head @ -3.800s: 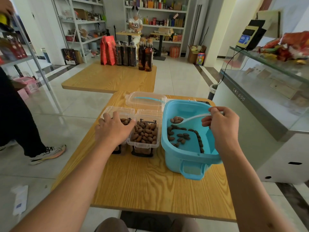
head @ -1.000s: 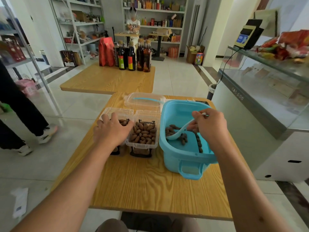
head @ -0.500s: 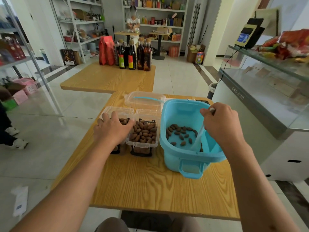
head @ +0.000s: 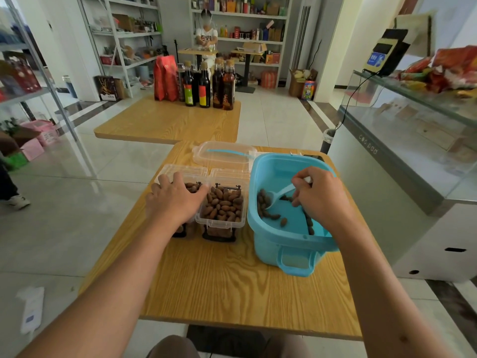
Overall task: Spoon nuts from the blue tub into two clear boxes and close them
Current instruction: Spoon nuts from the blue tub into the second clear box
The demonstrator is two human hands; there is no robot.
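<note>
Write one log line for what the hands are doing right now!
left hand: rests on left clear box | right hand: holds white spoon in blue tub | boxes: open

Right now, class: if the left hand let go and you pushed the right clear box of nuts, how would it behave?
The right clear box is heaped with nuts, so probably heavy and likelier to slide than tip. Its lid is open, so a jolt might spill some.

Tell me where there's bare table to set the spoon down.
The broad wood strip nearest you on the table, in front of the clear boxes and blue tub, is bare. The far half is crowded: boxes, tub and a clear lid fill it.
</note>
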